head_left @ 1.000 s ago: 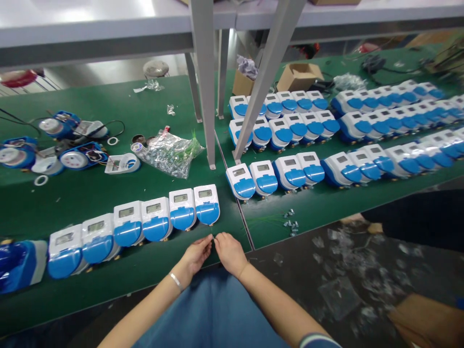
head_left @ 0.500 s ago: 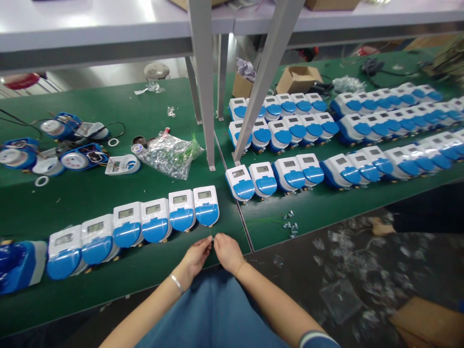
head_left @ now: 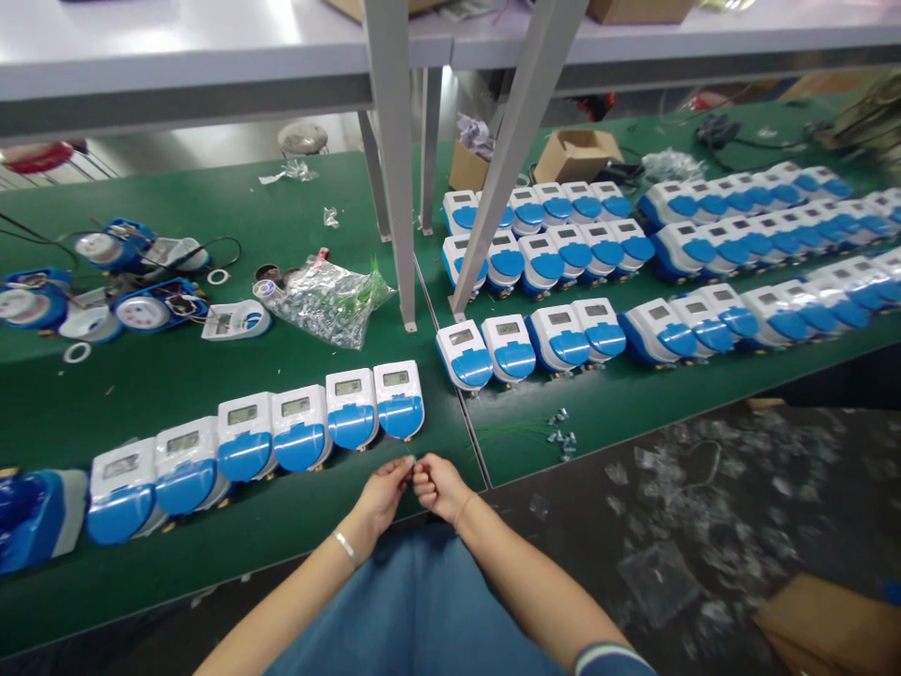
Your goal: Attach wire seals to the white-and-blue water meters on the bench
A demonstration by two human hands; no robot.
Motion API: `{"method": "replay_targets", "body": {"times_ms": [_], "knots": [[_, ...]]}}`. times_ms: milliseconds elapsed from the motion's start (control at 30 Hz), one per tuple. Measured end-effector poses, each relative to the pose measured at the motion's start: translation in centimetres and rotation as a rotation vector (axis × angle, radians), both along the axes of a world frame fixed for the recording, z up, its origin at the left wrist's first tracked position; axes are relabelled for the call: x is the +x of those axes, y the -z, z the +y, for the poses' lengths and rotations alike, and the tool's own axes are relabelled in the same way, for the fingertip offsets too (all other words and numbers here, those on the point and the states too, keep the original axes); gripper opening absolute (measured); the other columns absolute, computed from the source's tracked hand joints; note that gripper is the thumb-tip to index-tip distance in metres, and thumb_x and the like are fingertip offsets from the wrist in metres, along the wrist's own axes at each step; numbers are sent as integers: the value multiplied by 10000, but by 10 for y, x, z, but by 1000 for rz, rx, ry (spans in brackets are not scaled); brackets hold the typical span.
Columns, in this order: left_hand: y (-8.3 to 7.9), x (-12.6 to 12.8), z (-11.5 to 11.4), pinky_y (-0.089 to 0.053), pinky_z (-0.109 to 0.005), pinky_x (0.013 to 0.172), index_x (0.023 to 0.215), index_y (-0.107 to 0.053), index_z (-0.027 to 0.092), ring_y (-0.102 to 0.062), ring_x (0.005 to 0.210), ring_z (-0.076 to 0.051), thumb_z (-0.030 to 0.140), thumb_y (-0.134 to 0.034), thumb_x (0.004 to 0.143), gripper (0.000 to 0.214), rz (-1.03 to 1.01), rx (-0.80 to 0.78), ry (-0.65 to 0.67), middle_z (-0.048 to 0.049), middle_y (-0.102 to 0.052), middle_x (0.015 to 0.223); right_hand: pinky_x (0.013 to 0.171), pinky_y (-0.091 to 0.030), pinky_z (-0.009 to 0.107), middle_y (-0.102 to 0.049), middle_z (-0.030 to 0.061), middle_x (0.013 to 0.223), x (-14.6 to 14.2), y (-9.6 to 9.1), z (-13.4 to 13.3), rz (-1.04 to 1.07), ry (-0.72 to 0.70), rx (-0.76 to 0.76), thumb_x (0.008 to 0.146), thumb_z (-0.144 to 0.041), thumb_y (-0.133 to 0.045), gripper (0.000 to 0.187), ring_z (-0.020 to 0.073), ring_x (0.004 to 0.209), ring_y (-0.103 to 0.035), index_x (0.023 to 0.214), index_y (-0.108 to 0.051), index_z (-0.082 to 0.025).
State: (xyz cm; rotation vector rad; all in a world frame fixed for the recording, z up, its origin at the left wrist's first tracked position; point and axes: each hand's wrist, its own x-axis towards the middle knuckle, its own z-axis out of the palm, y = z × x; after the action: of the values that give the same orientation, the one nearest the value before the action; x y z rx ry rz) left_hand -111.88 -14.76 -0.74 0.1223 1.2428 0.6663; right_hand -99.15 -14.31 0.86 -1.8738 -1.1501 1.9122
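My left hand (head_left: 386,490) and my right hand (head_left: 437,483) meet fingertip to fingertip over the front edge of the green bench. Both are closed in a pinch on something tiny; the fingers hide most of it. Just beyond them stands the last blue-and-white meter (head_left: 400,399) of a slanting row that runs left, its small display facing up. To the right of my hands lie several small grey seals (head_left: 563,437) with thin green wires (head_left: 517,429).
Rows of similar meters (head_left: 563,338) fill the right bench. A plastic bag of small grey parts (head_left: 328,300) lies behind the left row, beside opened meters (head_left: 159,305). Grey shelf posts (head_left: 394,169) rise from the bench. Plastic scraps and a cardboard box (head_left: 831,620) are on the floor.
My right hand has turned, and its curled fingers now show more. My left hand stays nearly in place, still pinching. At the right edge, another person's hand has mostly left view.
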Motion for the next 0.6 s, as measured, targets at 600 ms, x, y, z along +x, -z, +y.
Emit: {"method": "replay_targets", "body": {"times_ms": [600], "knots": [[16,-1,-1,-341,-226,545,654,-665,127,-477,553,-76,345,-838,511,313,58,-34,-96,4,-581,593,485,-355,107,-536,-47,554,-2,-2,3,451,609,-332,862,-120,-505,229,58,477,-470,644,-538,-183]]}}
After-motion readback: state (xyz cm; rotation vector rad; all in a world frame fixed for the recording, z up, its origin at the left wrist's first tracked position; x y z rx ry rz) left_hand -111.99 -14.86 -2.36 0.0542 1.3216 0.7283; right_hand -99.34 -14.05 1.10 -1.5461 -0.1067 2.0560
